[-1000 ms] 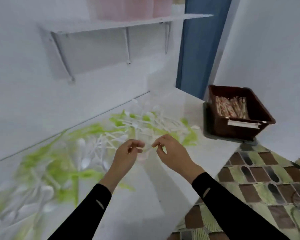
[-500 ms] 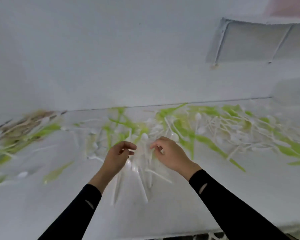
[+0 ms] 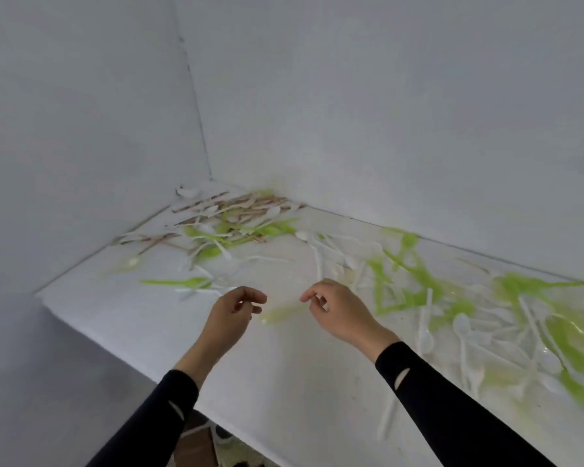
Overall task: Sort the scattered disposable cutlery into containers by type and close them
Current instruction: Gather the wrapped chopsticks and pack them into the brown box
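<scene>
lying scattered over white counter (image 3: pixel 284 382): disposable cutlery of three sorts. brown wooden pieces (image 3: pixel 236 205) heaped in far corner, against both walls (image 3: pixel 385 112). green pieces (image 3: pixel 408 274) strewn from that heap along back wall to right edge of view. white spoons (image 3: pixel 462 326) mixed through, thickest at right.

all smeared by motion blur; spoon, fork or knife mostly not told apart. too smeared to count by sort: plainly more than ten white, more than ten green, brown heap tangled beyond counting. right-hand spread cut off by frame edge.

one lone green piece (image 3: pixel 179 282) lying apart at left, one white piece just beside it, type unclear. one pale yellowish streak (image 3: pixel 280 313) on counter between the hands, shape lost in blur.

two hands, both over near middle of counter, apart from each other. left hand (image 3: pixel 231 313): fingers curled in, thumb tip close to forefinger, nothing made out between; pinching or not, cannot tell. right hand (image 3: pixel 341 315): much the same, forefinger hooked toward thumb, nothing seen in it; cannot tell either.

two black sleeves, left sleeve (image 3: pixel 155 419) and right sleeve (image 3: pixel 452 409), each with one small slit near cuff, both cut off at bottom edge.

below near edge of counter, small patch of floor (image 3: pixel 196 446), mostly hidden, pattern hard to make out.
</scene>
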Action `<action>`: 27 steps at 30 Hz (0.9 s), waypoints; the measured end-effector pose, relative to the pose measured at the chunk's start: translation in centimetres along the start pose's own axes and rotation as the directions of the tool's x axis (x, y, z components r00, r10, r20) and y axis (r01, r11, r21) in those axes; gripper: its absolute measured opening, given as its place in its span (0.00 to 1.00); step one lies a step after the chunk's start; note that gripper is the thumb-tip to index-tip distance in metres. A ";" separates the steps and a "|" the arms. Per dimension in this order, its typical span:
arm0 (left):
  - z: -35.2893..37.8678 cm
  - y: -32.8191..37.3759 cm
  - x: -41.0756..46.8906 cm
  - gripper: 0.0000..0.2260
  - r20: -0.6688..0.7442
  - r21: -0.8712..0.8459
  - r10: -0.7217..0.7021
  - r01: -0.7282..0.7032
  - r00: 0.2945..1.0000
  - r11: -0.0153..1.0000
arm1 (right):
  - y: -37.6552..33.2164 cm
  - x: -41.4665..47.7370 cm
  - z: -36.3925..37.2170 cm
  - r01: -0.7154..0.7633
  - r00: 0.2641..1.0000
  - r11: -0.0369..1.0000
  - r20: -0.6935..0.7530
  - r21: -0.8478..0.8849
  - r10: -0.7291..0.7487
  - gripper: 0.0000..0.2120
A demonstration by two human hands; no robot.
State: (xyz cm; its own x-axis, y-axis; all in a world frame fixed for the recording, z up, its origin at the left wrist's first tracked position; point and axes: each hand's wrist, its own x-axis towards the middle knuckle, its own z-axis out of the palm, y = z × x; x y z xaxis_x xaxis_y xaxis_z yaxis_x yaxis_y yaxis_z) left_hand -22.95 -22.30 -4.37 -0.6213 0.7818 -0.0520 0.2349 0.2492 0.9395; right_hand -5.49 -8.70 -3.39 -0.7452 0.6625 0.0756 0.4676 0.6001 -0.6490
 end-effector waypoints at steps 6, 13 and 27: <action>-10.2 -3.4 6.7 0.17 -0.132 0.084 -0.028 0.040 0.991 0.996 | -5.4 10.9 6.5 0.071 0.993 0.997 0.094 -0.016 -0.069 0.09; -20.3 -7.0 14.2 0.07 -0.349 0.184 -0.024 0.094 0.937 0.978 | -11.2 20.8 13.2 0.095 0.979 0.995 0.184 -0.021 -0.090 0.09; -27.0 -11.6 32.5 0.19 -0.051 0.760 0.088 -0.018 0.995 0.650 | -12.3 30.3 18.8 0.159 0.979 0.977 0.150 -0.140 -0.138 0.10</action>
State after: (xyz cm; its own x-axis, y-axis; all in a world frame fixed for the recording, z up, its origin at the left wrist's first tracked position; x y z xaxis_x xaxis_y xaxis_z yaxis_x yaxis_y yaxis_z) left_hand -66.09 -15.21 -7.76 -0.6360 0.7702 0.0480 0.7317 0.5821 0.3546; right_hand -42.80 -4.44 -7.33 -0.8653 0.4987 0.0503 0.4048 0.7545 -0.5166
